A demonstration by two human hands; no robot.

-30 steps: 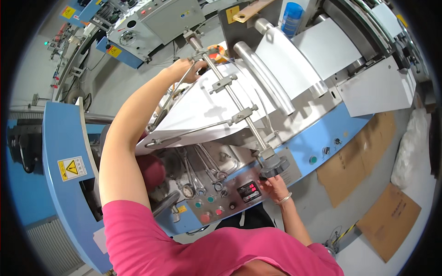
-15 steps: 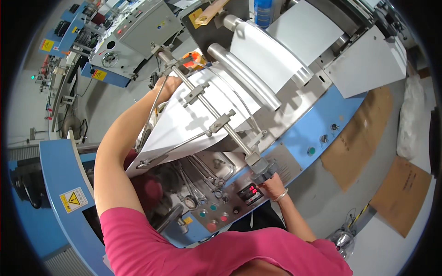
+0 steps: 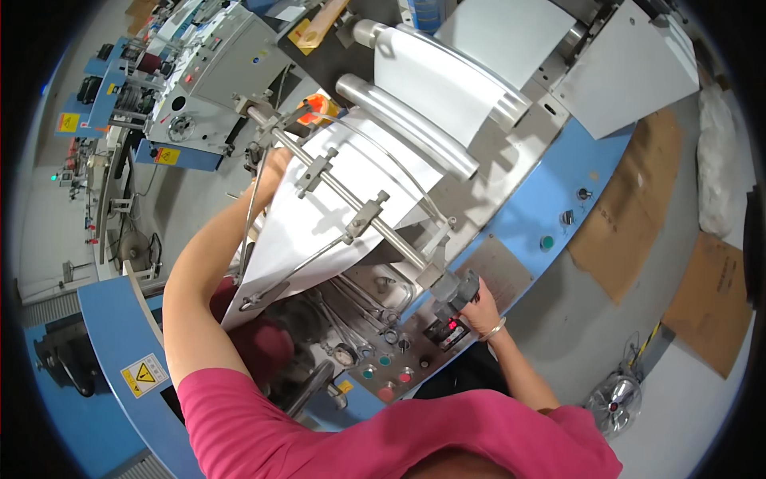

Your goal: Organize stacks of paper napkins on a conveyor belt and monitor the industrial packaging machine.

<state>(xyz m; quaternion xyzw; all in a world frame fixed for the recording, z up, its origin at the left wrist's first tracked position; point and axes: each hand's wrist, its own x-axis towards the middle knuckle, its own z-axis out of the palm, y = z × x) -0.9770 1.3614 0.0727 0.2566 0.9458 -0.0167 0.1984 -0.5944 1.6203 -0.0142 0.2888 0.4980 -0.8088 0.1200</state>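
A steel bar (image 3: 346, 199) with clamp blocks and thin curved rods crosses above a white paper web (image 3: 315, 227). At its near end, my right hand (image 3: 480, 310) is closed round a dark grey knob (image 3: 456, 294); a pale bracelet circles that wrist. My left arm reaches along the left side of the machine. My left hand (image 3: 275, 166) is beside the paper's far left edge, below the far end of the bar, and its fingers are mostly hidden. The paper slopes down toward a dark red roll (image 3: 262, 350), which lies partly under it.
Silver rollers (image 3: 411, 128) carry more white paper beyond the bar. Several wrenches (image 3: 339, 315) lie on the metal tray beside a control panel with buttons and a red display (image 3: 447, 333). An orange tape roll (image 3: 317, 109) sits at the far side. Cardboard (image 3: 626, 215) covers floor at right.
The whole view has shifted slightly. My right hand has turned a little upward on the knob, with its fingers showing more. My left hand stays by the paper's far edge.
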